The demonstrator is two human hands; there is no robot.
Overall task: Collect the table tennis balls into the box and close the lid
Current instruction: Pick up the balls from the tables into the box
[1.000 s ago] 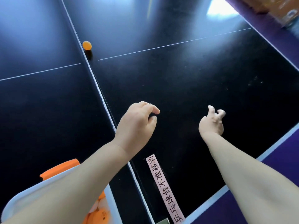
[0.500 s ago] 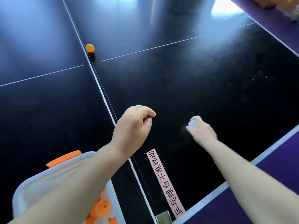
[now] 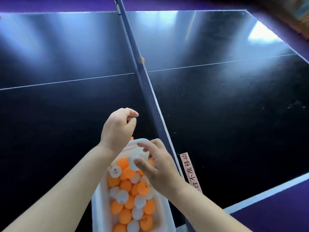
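A white translucent box (image 3: pixel 98 206) stands at the near table edge, left of the net, holding several orange and white table tennis balls. My right hand (image 3: pixel 158 166) hovers over the box's far end with its fingers spread. A white ball (image 3: pixel 133 162) lies against its thumb, just above the pile. Beyond the box, my left hand (image 3: pixel 117 129) is raised with its fingers curled, thumb touching forefinger, and nothing visible in it. One orange ball (image 3: pixel 143 59) rests far off against the net's right side.
The blue net (image 3: pixel 150 97) runs from the box away across the dark table (image 3: pixel 234 114). A pink paper strip with printed characters (image 3: pixel 189 169) lies right of the net. An orange part of the box (image 3: pixel 132 138) peeks out behind my left hand.
My right hand took a white ball from the table's right half and carried it left over the net to the box. The view tilted down, so the whole box now shows.
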